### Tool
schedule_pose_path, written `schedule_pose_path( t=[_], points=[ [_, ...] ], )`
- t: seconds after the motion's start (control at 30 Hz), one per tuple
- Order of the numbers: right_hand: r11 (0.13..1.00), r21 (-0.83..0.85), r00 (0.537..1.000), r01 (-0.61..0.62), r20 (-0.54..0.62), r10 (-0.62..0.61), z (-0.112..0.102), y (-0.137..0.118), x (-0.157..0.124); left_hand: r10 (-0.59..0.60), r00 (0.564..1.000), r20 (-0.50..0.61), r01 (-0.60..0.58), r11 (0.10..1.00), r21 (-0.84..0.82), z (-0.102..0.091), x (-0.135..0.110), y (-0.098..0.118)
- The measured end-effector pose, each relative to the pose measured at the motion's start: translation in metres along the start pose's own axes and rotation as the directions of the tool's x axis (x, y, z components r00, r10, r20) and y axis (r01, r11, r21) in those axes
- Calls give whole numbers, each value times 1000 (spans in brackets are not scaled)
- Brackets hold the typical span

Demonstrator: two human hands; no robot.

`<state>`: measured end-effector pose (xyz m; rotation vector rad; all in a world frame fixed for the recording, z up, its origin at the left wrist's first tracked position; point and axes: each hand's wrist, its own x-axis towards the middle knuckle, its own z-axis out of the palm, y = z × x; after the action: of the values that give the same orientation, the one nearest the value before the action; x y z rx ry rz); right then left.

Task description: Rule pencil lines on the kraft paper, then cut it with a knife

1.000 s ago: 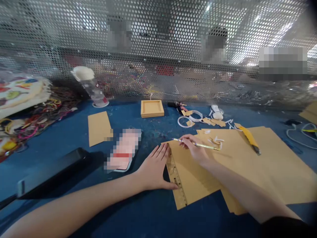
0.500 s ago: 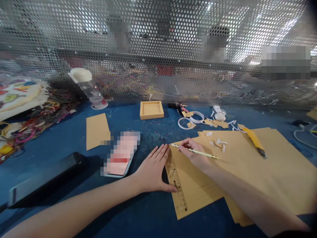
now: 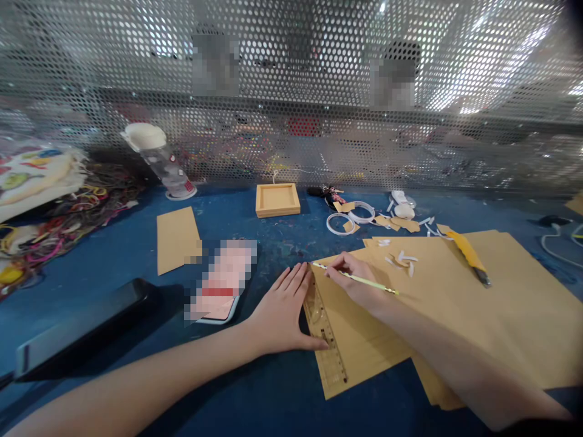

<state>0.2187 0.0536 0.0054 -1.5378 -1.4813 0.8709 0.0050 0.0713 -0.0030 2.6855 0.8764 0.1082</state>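
Note:
My left hand [image 3: 281, 311] lies flat with fingers stretched out, pressing a clear ruler [image 3: 324, 331] along the left edge of a brown paper sheet [image 3: 359, 340]. My right hand [image 3: 354, 279] pinches a thin pale-green pencil [image 3: 364, 280], its tip at the ruler's far end near the sheet's top corner. More brown sheets [image 3: 501, 291] lie under my right forearm.
A yellow utility knife [image 3: 470, 257] rests on the sheets to the right. A phone [image 3: 221, 282], a brown strip [image 3: 177, 239], a wooden tray [image 3: 277, 199], tape rings [image 3: 350, 218] and paper scraps [image 3: 401, 260] lie on the blue table [image 3: 113, 255]. A perforated metal screen [image 3: 291, 91] closes the back.
The pencil tip has moved a little left, up to the ruler's far end. My left hand stays pressed on the ruler; the view shifted slightly.

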Motion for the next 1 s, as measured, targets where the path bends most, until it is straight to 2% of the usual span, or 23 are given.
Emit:
schedule_pose_path(
  t=[0.47, 0.77, 1.0],
  points=[
    [999, -51, 1000, 7, 1, -7, -1, -7, -4, 5, 1000, 9, -5, 1000, 23, -1, 0, 1],
    [996, -77, 999, 43, -12, -44, 1, 4, -3, 9, 1000, 14, -9, 1000, 28, -3, 0, 0],
    [999, -14, 999, 47, -11, -47, 5, 4, 1, 22, 1000, 4, -22, 999, 42, -1, 1, -1]
  ],
)
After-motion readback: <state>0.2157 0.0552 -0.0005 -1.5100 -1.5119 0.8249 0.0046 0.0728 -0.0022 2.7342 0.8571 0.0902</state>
